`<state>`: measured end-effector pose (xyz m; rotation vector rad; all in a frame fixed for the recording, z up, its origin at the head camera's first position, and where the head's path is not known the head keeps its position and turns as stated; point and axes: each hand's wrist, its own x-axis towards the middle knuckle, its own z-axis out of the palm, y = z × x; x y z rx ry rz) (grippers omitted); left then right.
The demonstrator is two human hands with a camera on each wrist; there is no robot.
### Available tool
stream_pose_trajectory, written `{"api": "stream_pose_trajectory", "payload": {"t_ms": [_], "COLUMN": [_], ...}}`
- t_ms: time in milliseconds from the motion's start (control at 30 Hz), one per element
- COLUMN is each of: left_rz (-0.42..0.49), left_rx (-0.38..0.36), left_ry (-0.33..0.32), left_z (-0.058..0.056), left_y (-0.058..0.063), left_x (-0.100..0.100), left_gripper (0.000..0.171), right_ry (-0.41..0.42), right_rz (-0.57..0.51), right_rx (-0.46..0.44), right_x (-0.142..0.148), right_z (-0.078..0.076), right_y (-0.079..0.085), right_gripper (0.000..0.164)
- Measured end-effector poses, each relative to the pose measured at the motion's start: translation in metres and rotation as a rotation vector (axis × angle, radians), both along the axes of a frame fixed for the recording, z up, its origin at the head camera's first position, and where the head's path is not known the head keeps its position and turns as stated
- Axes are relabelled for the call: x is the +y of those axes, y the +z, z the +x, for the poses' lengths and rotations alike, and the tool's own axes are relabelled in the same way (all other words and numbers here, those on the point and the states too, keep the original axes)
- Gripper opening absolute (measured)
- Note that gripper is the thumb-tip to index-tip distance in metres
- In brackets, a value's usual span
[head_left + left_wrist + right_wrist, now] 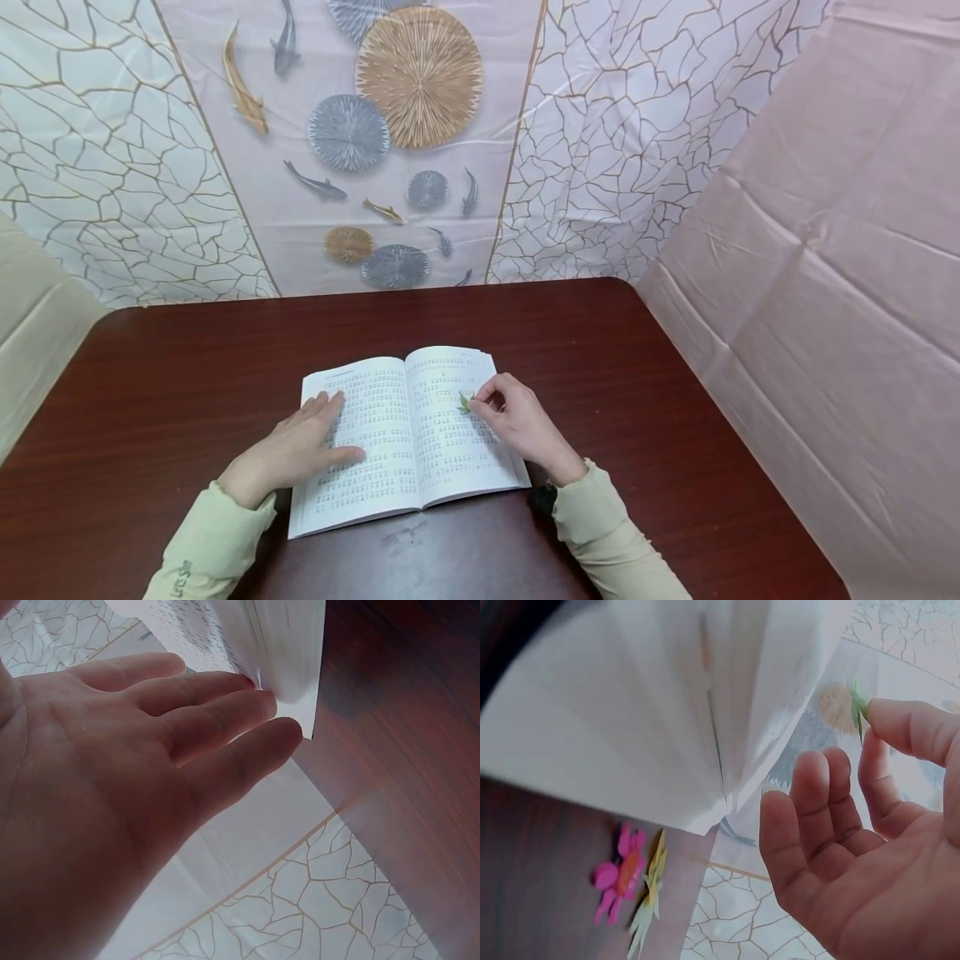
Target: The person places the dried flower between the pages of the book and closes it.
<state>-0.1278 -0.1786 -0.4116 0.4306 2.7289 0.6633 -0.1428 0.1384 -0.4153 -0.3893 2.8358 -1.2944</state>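
An open book (375, 450) with printed pages lies on the dark red table. My left hand (292, 446) rests spread on the left page. In the left wrist view its fingers look straight beside the book's page edges (289, 652). Over the right page, my right hand (528, 425) pinches a small green leaf (464, 404) between thumb and index finger. The right wrist view shows that leaf (857, 709) at the fingertips, the other fingers loosely bent.
In the right wrist view, a pink flower (620, 871) with an orange middle and a yellow-green leaf (649, 896) lie past the book's edge; the head view does not show them. Patterned cloth (420, 192) hangs behind the table (600, 358), with plain cloth at the sides.
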Motion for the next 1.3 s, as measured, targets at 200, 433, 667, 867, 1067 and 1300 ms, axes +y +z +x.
{"api": "stream_pose_trajectory", "payload": {"t_ms": [200, 433, 667, 867, 1067, 1300], "left_rz": [-0.002, 0.005, 0.003, 0.003, 0.004, 0.002], "left_rx": [-0.003, -0.001, -0.007, -0.004, 0.003, 0.000], "left_ry": [0.003, 0.004, 0.009, 0.007, 0.001, 0.007], "left_z": [0.000, 0.001, 0.002, 0.002, 0.001, 0.000], "left_y": [-0.003, -0.002, -0.001, -0.001, 0.001, 0.000], "left_x": [0.000, 0.000, 0.001, 0.001, 0.001, 0.000], "left_gripper": [0.102, 0.101, 0.100, 0.100, 0.102, 0.102], "right_ry": [0.002, -0.001, -0.021, -0.050, -0.071, -0.087], "right_rz": [0.010, 0.040, 0.084, 0.150, 0.190, 0.213], "right_rx": [0.005, 0.015, 0.017, 0.040, 0.034, 0.018], "right_x": [-0.003, -0.006, -0.008, -0.010, -0.012, -0.014], "right_z": [-0.001, -0.001, 0.000, 0.000, 0.000, 0.000], "right_y": [-0.005, -0.007, -0.006, -0.006, -0.006, -0.005], "right_gripper": [0.010, 0.010, 0.011, 0.012, 0.012, 0.011]}}
